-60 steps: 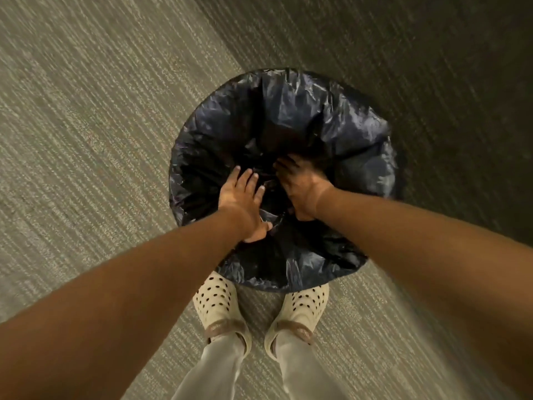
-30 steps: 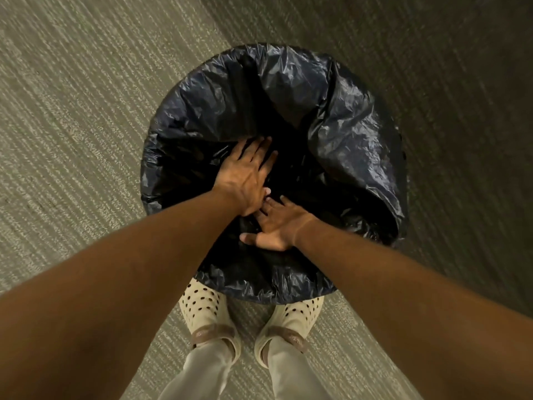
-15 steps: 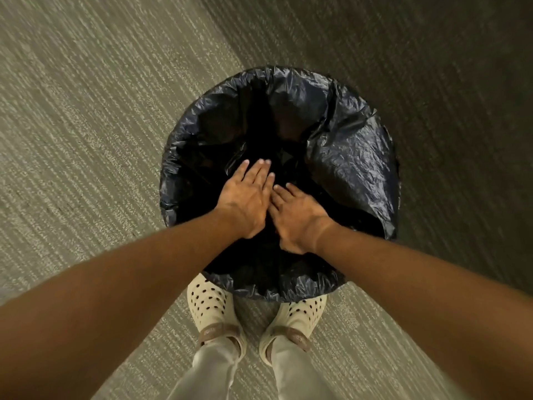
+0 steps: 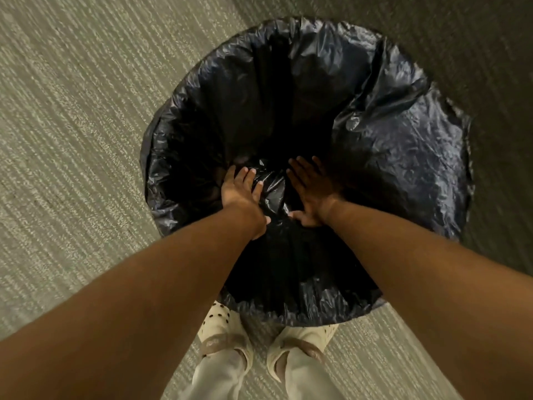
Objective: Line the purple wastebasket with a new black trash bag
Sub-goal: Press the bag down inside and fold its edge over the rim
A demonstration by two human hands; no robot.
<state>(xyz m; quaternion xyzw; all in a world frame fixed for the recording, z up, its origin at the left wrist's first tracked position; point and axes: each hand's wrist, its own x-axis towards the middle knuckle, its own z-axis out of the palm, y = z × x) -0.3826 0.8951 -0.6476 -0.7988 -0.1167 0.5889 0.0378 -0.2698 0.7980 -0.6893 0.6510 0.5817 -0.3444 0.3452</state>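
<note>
A black trash bag is draped over the whole round mouth of the wastebasket, whose purple body is hidden under the plastic. Both my arms reach down inside it. My left hand lies flat, palm down, on the crumpled plastic at the bottom left. My right hand lies flat beside it on the right, fingers spread. A bunched fold of bag shows between the two hands. Neither hand grips anything.
The basket stands on grey striped carpet, darker at the upper right. My feet in cream perforated clogs stand right against the basket's near side.
Both hands have gone deeper into the bag and moved apart, from touching side by side to pressing separately. The basket looks larger as my head has moved closer.
</note>
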